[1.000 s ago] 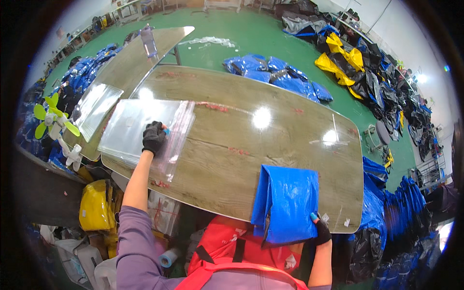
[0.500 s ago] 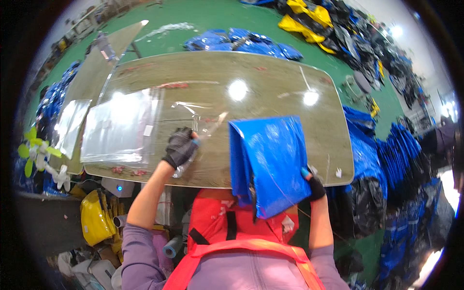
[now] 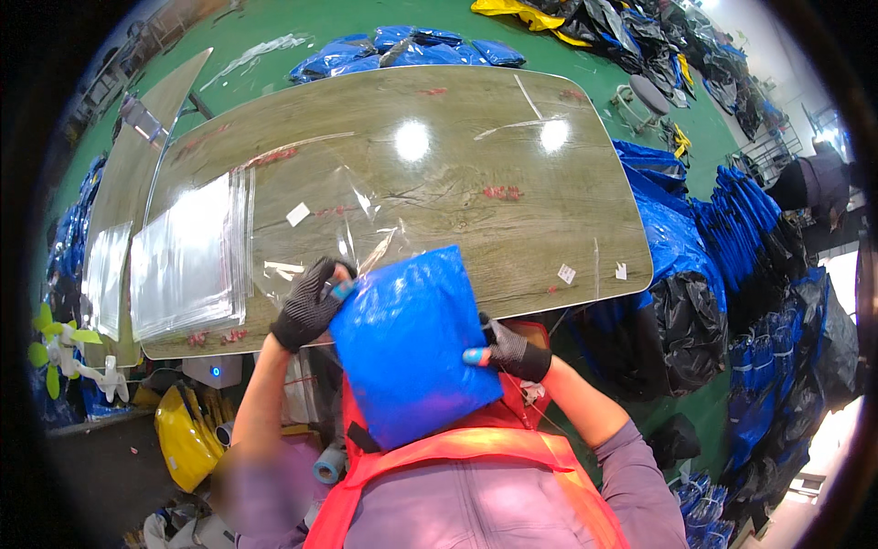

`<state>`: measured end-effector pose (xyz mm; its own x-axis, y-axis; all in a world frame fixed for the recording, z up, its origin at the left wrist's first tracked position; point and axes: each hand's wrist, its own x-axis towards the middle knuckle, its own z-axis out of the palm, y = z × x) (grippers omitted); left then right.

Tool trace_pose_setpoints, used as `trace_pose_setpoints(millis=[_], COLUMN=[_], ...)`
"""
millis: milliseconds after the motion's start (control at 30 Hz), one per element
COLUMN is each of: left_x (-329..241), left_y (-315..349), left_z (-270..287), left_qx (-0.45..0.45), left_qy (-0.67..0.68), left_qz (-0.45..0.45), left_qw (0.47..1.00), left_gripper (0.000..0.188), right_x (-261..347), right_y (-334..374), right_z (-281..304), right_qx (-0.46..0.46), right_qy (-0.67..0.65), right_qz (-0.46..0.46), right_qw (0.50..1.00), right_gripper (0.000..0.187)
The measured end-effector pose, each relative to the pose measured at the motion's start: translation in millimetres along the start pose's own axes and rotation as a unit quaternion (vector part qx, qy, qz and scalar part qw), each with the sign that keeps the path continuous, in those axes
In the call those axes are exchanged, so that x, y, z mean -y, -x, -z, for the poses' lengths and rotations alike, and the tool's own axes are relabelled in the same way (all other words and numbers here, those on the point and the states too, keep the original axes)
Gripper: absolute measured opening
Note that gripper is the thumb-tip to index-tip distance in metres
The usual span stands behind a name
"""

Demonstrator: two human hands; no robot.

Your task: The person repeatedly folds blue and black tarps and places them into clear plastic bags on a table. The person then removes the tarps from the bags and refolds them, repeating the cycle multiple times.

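I have the folded blue garment (image 3: pixel 412 343) held up in front of my chest, its upper edge over the near rim of the worktop (image 3: pixel 567 210). My right hand (image 3: pixel 512 352) grips its right edge, gloved fingers (image 3: pixel 477 356) pressed together around the fabric. My left hand (image 3: pixel 309 305) sits at the garment's top left corner, where the fingers pinch the mouth of a clear plastic bag (image 3: pixel 347 215); that bag trails away across the worktop, wrinkled and partly lifted.

To my left a stack of clear bags (image 3: pixel 187 256) lies flat on the worktop, just beside the one I hold. More blue garments are heaped on the green floor (image 3: pixel 265 27) beyond the far edge and in a pile of blue and black bundles (image 3: pixel 695 265) at my right.

My worry is the bag mouth. The film is thin and slack, and I cannot tell whether I hold one layer or both; if both, the opening stays closed and the garment will bunch against it. The garment is soft and gripped only at its sides, so its lower part could sag open and lose its fold. Pulling the film could also drag the neighbouring stack out of line.
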<state>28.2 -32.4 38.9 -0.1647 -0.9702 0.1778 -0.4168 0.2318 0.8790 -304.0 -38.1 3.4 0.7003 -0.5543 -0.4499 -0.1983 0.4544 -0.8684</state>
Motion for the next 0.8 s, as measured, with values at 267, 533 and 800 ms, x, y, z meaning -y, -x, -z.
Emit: trace_pose_setpoints(millis=[267, 533, 800], left_x=[-9.1, -8.4, -17.4], left_y=[40.0, 57.3, 69.6], left_z=[-15.2, -20.1, -46.2], left_qx=[-0.011, -0.030, -0.095], left_qy=[-0.224, -0.242, -0.297], left_qz=[-0.032, -0.058, -0.013], left_qw=[0.974, 0.968, 0.950], left_gripper=[0.008, 0.015, 0.033], right_x=[6.5, 38.2, 44.0], right_y=[-18.7, -122.6, -44.0], right_z=[-13.8, 31.1, 9.2], right_qx=[0.029, 0.103, -0.099], right_qy=[0.266, 0.026, -0.018], right_qz=[-0.068, 0.029, -0.051], right_qw=[0.961, 0.994, 0.994], right_gripper=[0.052, 0.037, 0.036])
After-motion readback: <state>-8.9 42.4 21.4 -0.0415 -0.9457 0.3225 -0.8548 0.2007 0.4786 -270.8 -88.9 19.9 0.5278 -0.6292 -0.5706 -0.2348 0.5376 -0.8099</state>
